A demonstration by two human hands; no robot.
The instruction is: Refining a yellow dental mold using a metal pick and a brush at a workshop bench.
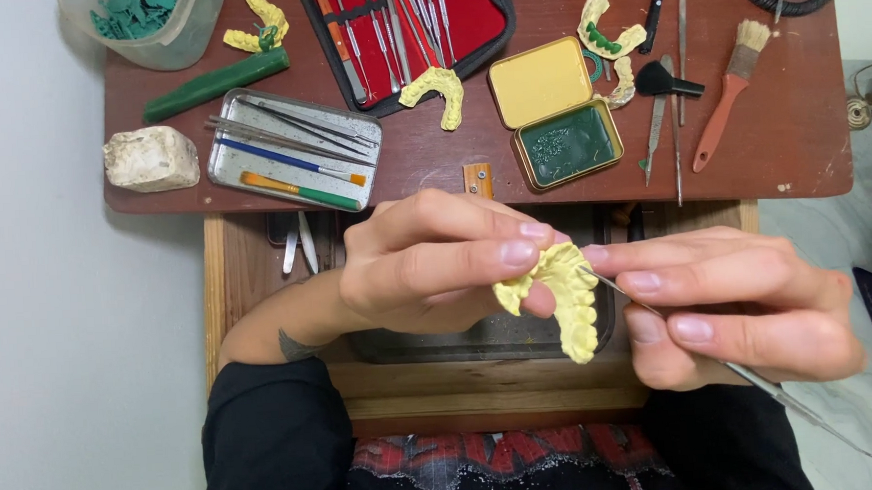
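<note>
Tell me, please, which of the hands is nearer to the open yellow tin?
Right. The right hand lies just below the tin, slightly to its right; the left hand lies lower left, farther off.

Pale yellow dental cast (566, 298) front and centre — chalky, one flat colour. Behind it the bench (432, 162) shows a dark reddish brown. Just beyond the cast sits an open tin (556, 112): yellow lid, deep green wax in the base. Left of the tin, a black case (407, 36) lined in bright red. Further left, a silver tray (295, 148) holds brushes with blue, orange and green handles — and an off-white stone block (151, 157) beside it.
</note>
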